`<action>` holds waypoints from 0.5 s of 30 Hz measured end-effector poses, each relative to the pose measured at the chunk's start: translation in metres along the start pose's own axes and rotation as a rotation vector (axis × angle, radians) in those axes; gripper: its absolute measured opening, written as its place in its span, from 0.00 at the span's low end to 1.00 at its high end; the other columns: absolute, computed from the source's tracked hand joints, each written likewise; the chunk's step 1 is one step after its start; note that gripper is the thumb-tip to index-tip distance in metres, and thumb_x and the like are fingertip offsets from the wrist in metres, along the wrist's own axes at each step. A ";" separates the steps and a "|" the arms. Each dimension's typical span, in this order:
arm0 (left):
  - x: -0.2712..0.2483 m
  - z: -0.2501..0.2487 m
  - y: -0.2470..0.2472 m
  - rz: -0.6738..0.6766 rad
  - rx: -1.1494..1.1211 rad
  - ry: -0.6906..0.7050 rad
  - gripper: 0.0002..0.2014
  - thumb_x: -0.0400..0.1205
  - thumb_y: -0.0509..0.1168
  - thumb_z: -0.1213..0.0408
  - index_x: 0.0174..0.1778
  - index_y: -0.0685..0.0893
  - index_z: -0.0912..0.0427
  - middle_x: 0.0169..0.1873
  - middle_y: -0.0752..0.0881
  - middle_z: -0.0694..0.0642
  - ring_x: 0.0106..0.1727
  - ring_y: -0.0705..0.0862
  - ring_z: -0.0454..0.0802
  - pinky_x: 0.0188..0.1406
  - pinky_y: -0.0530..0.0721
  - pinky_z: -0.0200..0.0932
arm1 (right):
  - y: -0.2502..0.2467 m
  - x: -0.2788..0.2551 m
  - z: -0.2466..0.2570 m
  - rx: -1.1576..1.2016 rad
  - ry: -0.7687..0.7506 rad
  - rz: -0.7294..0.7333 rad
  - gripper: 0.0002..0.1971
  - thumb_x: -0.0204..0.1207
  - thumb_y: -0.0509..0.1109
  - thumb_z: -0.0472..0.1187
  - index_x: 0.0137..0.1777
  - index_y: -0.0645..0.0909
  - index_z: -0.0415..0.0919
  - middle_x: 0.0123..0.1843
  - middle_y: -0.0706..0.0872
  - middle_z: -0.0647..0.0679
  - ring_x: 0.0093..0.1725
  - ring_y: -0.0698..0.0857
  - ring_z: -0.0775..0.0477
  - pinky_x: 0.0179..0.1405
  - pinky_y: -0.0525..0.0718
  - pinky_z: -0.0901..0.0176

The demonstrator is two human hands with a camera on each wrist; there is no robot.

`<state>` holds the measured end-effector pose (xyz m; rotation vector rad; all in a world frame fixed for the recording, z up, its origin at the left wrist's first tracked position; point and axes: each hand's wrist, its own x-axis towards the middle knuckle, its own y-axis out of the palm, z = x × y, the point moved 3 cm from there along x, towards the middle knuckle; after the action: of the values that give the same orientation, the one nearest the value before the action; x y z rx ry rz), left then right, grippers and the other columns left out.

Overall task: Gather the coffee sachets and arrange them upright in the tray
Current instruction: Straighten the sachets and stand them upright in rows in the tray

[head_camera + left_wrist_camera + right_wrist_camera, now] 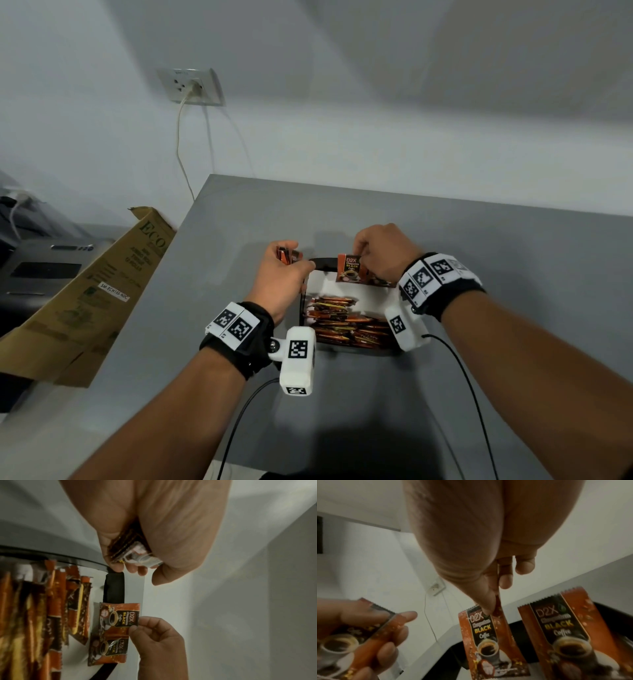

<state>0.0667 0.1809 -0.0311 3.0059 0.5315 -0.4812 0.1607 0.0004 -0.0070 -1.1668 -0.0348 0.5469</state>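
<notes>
Left hand: the left hand hovered over the tray's far left corner, fingers and thumb curled round a small bunch of sachets, and the left wrist view showed the ends of that bunch poking out below the palm.
Right hand: the right hand sat over the tray's far edge, and there it was, thumb and forefinger pinching the top edge of one sachet; the other fingers were loosely curled.
Pinched sachet: upright, label facing the person, "D2X Black Coffee" readable, hanging from the fingertips with its lower end inside the tray at the far wall.
Second sachet: a second upright sachet stood just beside the pinched one, on its right, against the same far wall; no hand was on it.
Tray: the tray, black-rimmed with a pale floor, lay on the grey table between the two wrists.
Pile: a pile of sachets lay in the near half of the tray, flat and overlapping, well below both hands.
Gap: a bare strip of tray floor separated the pile from the two upright sachets.
Hands to each other: close, apart, not touching, left bunch beside the right hand's sachet.
Surroundings: a cardboard box leaned at the table's left edge; a wall socket with a plugged cord sat on the wall beyond.
</notes>
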 end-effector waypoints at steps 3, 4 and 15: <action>-0.002 0.005 -0.005 -0.002 -0.012 -0.015 0.20 0.80 0.69 0.75 0.64 0.75 0.55 0.49 0.81 0.57 0.40 0.82 0.49 0.36 0.82 0.45 | 0.010 0.006 -0.003 -0.015 0.033 0.017 0.11 0.77 0.68 0.30 0.44 0.87 0.47 0.48 0.89 0.46 0.46 0.88 0.45 0.48 0.90 0.50; -0.002 0.006 -0.007 -0.003 -0.012 -0.021 0.19 0.80 0.69 0.75 0.64 0.75 0.55 0.48 0.81 0.56 0.40 0.82 0.49 0.35 0.81 0.44 | 0.012 0.007 -0.004 -0.023 0.042 0.014 0.11 0.76 0.68 0.30 0.44 0.87 0.47 0.48 0.88 0.46 0.45 0.88 0.44 0.47 0.90 0.50; -0.001 0.013 -0.011 0.011 -0.021 -0.034 0.17 0.79 0.70 0.74 0.57 0.77 0.50 0.47 0.82 0.57 0.38 0.81 0.50 0.36 0.81 0.47 | 0.017 0.014 -0.011 -0.055 0.062 -0.011 0.12 0.76 0.69 0.32 0.40 0.82 0.52 0.49 0.89 0.46 0.47 0.88 0.43 0.50 0.90 0.46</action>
<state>0.0582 0.1901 -0.0429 2.9733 0.5143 -0.5218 0.1697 0.0019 -0.0299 -1.2359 -0.0032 0.5024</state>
